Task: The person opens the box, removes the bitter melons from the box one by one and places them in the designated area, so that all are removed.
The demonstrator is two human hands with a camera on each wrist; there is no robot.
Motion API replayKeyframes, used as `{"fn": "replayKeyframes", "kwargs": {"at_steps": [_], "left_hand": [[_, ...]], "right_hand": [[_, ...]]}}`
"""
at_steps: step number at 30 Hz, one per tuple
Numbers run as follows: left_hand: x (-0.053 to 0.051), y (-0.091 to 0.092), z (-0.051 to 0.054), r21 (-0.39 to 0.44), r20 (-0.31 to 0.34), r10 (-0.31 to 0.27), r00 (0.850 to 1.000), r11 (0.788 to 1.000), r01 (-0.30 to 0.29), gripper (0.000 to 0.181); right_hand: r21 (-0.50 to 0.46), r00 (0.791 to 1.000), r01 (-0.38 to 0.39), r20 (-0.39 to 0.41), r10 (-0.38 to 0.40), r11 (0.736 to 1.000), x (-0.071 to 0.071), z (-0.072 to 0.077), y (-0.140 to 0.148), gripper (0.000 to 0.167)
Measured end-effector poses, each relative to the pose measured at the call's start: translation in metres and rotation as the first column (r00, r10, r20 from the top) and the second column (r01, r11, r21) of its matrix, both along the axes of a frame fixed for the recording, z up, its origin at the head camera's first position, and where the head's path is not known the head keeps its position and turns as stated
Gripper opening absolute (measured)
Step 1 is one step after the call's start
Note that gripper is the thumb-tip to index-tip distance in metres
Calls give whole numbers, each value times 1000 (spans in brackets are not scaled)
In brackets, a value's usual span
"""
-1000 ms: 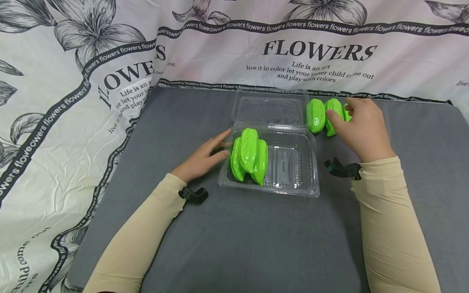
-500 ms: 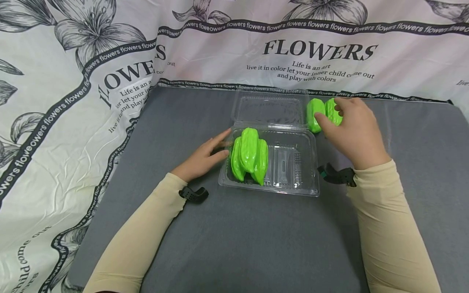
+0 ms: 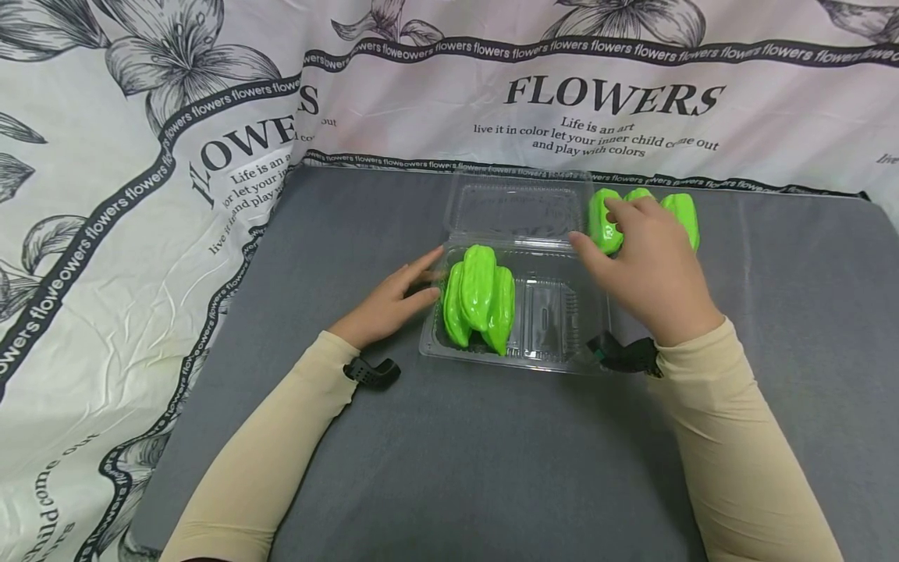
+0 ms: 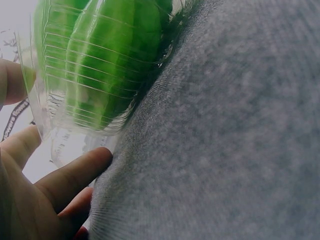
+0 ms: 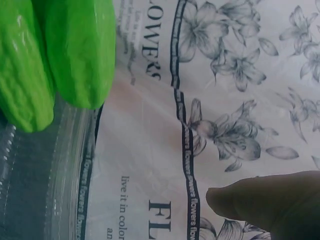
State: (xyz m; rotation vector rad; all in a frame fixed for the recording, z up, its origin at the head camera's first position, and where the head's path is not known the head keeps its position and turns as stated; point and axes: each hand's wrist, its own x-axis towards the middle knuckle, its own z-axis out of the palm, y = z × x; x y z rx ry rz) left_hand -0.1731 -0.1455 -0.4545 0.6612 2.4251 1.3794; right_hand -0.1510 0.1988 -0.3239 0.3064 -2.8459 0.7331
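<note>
My left hand [image 3: 386,308] rests at the left side of a clear plastic clamshell box [image 3: 541,363], its fingers extended against the wall. In the left wrist view, those fingers [image 4: 75,180] stand beside the ribbed wall. Inside the box's left half, several glossy green ridged vegetables [image 3: 479,289] are heaped, one on top. My right hand [image 3: 653,265] is over the box's far right corner, thumb apart from the fingers, with nothing seen in its grasp. Beyond it lie three more green vegetables [image 3: 681,218], the middle one mostly covered by the hand.
The box's lid [image 3: 520,207] is folded back flat behind it. A grey cloth [image 3: 456,468] covers the table. Printed flower fabric [image 3: 611,133] hangs along the back and left edges. Black bands [image 3: 625,355] sit on both wrists.
My right hand has moved left and nearer, from the rightmost green vegetable towards the box, uncovering that vegetable. The left hand and the box's contents have stayed put.
</note>
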Motion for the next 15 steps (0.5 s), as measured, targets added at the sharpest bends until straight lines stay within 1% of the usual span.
{"fn": "replayKeyframes", "kwargs": {"at_steps": [4, 8, 15], "left_hand": [[0, 0, -1, 2, 7, -4, 1000, 1000, 4, 65], [0, 0, 0, -3, 10, -4, 1000, 1000, 4, 65], [0, 0, 0, -8, 6, 2, 1000, 1000, -2, 65]], "right_hand": [[7, 1000, -25, -7, 25, 1000, 4, 0, -7, 64], [27, 999, -39, 12, 39, 999, 6, -2, -13, 69], [39, 997, -72, 10, 72, 997, 8, -6, -21, 72]]}}
